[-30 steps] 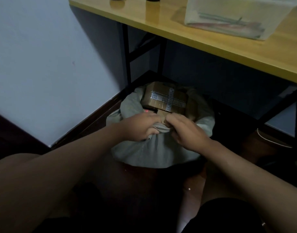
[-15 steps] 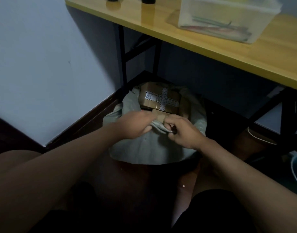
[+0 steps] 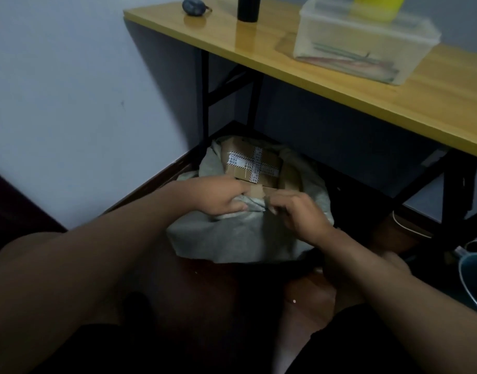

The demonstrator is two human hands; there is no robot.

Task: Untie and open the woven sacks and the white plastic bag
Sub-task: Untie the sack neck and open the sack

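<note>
The pale woven sack [image 3: 240, 236] sits on the floor under the yellow tabletop [image 3: 339, 76], its mouth open around a taped cardboard box [image 3: 252, 166]. The left hand [image 3: 218, 197] stays closed in a tight grip on the bunched near rim. The right hand [image 3: 299, 211] has drawn slightly back to the right since a moment ago, fingers pinching the rim fabric.

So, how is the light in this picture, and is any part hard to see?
In the head view, the yellow tabletop is well lit and slightly glossy; under it the grey sack and both hands, left hand and right hand, sit in dim shade; the floor at the bottom is almost black, detail lost; table edges bend from wide-angle distortion.
</note>
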